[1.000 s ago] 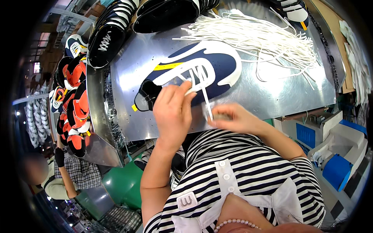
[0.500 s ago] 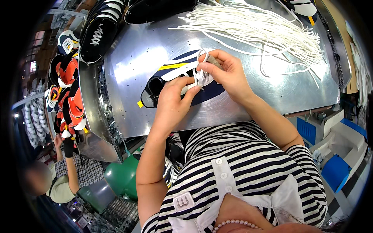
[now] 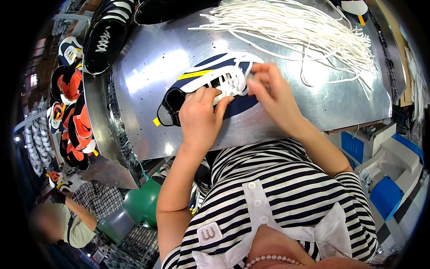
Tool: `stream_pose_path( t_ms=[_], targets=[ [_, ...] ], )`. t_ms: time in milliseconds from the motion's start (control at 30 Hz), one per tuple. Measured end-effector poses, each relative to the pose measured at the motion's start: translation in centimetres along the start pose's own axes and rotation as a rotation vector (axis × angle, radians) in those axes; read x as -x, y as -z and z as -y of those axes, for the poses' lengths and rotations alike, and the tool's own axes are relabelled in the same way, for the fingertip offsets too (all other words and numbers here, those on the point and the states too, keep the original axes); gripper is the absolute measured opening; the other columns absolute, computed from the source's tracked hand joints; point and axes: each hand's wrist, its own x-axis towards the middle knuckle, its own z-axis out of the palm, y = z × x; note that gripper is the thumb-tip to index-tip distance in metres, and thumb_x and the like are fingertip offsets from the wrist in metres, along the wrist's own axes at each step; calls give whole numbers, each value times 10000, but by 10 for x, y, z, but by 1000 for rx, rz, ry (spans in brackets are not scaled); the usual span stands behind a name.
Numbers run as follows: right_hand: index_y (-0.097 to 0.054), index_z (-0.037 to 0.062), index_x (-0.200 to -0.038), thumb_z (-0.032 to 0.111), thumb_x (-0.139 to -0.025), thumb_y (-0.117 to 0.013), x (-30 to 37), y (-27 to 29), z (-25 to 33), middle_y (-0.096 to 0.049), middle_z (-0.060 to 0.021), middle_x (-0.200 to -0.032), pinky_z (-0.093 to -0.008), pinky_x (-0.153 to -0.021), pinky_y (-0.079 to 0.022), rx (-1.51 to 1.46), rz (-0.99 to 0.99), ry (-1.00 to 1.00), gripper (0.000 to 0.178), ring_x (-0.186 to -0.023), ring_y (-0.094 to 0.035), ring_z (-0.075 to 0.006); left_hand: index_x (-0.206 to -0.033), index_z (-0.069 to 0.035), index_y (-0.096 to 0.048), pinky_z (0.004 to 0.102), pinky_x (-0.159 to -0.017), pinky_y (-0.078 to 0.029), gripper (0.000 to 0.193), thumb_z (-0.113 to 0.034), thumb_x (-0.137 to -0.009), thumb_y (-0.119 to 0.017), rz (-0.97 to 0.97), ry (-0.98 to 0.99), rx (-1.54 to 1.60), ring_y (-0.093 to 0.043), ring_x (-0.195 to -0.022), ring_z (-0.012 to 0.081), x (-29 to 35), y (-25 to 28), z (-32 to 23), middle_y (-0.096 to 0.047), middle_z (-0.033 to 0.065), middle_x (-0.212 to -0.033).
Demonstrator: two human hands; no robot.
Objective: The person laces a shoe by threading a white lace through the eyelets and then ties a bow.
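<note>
A navy and white sneaker (image 3: pixel 242 106) with a yellow stripe lies on the metal table, its toe to the right and its heel to the left. My left hand (image 3: pixel 198 114) is closed on the sneaker beside its opening, thumb and fingers at the lacing edge. At the toe end, my right hand (image 3: pixel 277 98) pinches a white shoelace (image 3: pixel 244 84), which loops over the front of the shoe. The right fingertips are slightly blurred. Part of the lacing and the near side of the sneaker are hidden by my left hand.
A bundle of white laces (image 3: pixel 291 33) spreads across the far right of the metal table (image 3: pixel 148 130). Dark shoes, one a black laced shoe (image 3: pixel 101 51), stand at the far left. Left of the table are orange-lined shoes (image 3: pixel 80 121) and a co-worker with a shoe (image 3: pixel 58 181).
My right hand has moved right, from the lacing to beyond the toe, drawing the lace along. My left hand stays on the sneaker. The co-worker's hand and shoe have moved down and left.
</note>
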Motion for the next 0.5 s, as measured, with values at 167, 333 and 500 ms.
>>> stream_pose_path(
  t_ms=[167,333,500],
  targets=[
    [-589,10,-1053,142,-938,-637,31,7,9,-703,-146,-868,-318,-679,-525,162,134,86,182,-764,-701,-249,-833,-60,-658,368,-631,-478,232,-239,-775,-794,-31,-61,-29,-607,-715,268,3,-2,5,-613,71,-758],
    [-594,20,-1043,129,-915,-660,43,13,40,-697,-147,-836,-328,-628,-519,72,86,249,180,-720,-690,-266,-800,-58,-646,371,-621,-472,230,-240,-785,-786,-36,-52,11,-608,-690,277,1,-1,5,-612,76,-742],
    [-591,31,-1003,146,-922,-642,35,2,11,-685,-120,-777,-357,-592,-503,251,124,165,150,-668,-668,-292,-782,-38,-645,374,-620,-467,251,-258,-810,-763,11,51,84,-611,-667,296,-4,0,3,-625,108,-731]
  ],
)
